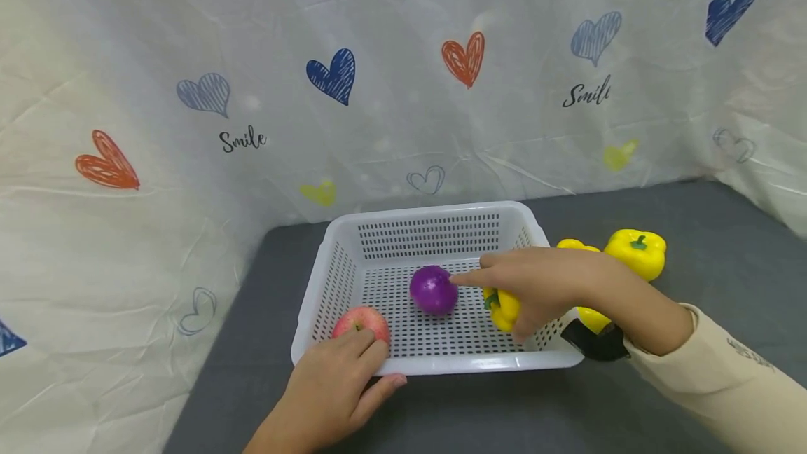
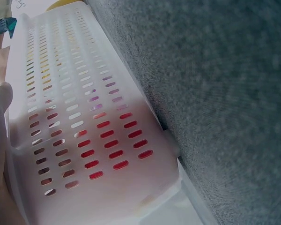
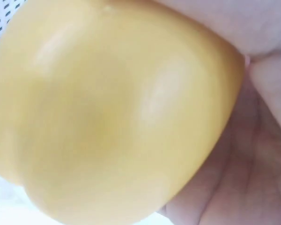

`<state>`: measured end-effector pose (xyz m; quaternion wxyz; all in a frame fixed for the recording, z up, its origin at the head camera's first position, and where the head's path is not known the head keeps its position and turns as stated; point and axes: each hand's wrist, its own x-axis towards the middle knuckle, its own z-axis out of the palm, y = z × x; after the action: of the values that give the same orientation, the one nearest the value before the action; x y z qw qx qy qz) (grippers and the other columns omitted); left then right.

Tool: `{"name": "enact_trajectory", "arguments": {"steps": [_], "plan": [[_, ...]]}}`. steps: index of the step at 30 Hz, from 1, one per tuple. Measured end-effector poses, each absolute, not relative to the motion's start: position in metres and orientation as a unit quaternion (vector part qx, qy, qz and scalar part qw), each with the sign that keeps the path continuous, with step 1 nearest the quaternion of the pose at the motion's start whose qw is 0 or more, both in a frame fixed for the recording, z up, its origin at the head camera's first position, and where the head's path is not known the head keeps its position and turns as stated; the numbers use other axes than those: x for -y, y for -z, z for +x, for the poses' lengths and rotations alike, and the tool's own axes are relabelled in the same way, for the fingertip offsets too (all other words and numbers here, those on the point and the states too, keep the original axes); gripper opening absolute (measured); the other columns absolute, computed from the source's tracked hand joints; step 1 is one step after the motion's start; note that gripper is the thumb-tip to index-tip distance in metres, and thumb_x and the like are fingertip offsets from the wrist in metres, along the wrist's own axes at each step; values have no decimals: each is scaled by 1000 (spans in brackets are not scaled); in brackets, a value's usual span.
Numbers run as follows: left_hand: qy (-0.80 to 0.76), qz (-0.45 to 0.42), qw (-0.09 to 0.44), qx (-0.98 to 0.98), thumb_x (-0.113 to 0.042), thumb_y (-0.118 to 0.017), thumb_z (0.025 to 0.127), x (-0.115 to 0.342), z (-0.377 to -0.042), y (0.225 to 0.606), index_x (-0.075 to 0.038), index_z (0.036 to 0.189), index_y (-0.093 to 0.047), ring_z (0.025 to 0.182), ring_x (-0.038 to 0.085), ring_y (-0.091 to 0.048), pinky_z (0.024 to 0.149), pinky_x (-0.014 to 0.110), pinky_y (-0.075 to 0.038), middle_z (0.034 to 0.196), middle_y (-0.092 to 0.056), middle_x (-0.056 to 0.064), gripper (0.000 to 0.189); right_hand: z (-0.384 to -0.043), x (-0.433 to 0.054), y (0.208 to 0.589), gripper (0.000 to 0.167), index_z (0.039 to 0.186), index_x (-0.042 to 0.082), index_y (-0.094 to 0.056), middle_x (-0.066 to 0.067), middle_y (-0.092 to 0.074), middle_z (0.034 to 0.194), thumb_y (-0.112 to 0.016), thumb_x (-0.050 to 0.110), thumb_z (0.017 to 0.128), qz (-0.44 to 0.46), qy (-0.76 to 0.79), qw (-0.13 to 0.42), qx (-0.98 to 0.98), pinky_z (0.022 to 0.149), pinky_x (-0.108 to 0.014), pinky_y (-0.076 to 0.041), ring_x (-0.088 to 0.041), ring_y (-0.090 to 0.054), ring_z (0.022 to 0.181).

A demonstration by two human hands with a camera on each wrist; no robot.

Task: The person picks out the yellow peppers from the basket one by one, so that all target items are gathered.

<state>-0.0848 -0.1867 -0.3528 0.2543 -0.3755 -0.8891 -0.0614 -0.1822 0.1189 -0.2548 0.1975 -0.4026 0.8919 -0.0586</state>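
My right hand (image 1: 545, 279) holds a yellow bell pepper (image 1: 504, 310) inside the right part of a white slotted plastic basket (image 1: 479, 364). The index finger stretches left toward a glossy round purple vegetable (image 1: 433, 291), its tip at the vegetable's edge. In the right wrist view, the pepper (image 3: 117, 112) fills most of the frame, with the palm behind it. At the near left corner, my left hand (image 1: 340, 384) grips the basket rim, thumb outside and fingers over the edge. Those fingers partly cover a red apple (image 1: 362, 319) in the basket.
More yellow bell peppers (image 1: 637, 254) lie on the dark grey tabletop (image 1: 712, 265) to the right of the basket, partly behind my right forearm. A black strap (image 1: 595, 342) sits at that wrist. Behind stands a pale curtain (image 1: 391, 132) printed with hearts.
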Motion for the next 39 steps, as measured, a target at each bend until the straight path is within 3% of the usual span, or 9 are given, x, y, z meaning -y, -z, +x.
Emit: {"name": "enact_trajectory", "arguments": {"steps": [6,8,11,18,28,39], "plan": [[60,-375,264,887,-56,-42,103,186,-84,351,-18,84,-49,64,8,-41,49,22,-29,79,-43,-8,42,-175,-127,251,93,150,37,-44,8,-54,114,-90,25,70,-408,83,174,-892,81,-39,-51,-13,-53,89],[63,-376,272,884,-56,-42,103,186,-84,352,-18,84,-49,64,8,-41,49,21,-28,79,-43,-8,43,-174,-130,250,93,151,36,-43,5,-55,124,-90,26,71,-405,86,171,-894,87,-44,-51,-15,-55,97],[67,-379,277,880,-55,-43,103,187,-84,354,-18,84,-48,63,7,-40,49,20,-26,78,-42,-8,42,-172,-134,249,93,151,33,-43,5,-54,127,-91,28,71,-407,91,168,-893,90,-45,-50,-14,-54,100],[68,-381,270,881,-54,-45,103,188,-84,354,-18,84,-48,63,8,-39,49,20,-26,78,-41,-8,40,-166,-152,248,88,151,27,-44,14,-50,109,-88,36,75,-415,126,135,-891,81,-31,-51,-6,-52,92],[70,-380,268,883,-55,-42,103,187,-84,354,-18,84,-48,63,8,-39,50,21,-26,78,-41,-8,42,-164,-177,258,80,150,27,-45,13,-52,122,-83,44,81,-427,222,92,-872,82,-31,-50,-8,-53,97],[70,-375,275,883,-55,-39,104,186,-84,354,-17,84,-48,63,8,-38,49,22,-24,77,-41,-8,44,-157,-199,278,78,149,28,-47,5,-53,135,-86,30,81,-441,328,19,-835,79,-28,-49,-10,-52,104]]}}
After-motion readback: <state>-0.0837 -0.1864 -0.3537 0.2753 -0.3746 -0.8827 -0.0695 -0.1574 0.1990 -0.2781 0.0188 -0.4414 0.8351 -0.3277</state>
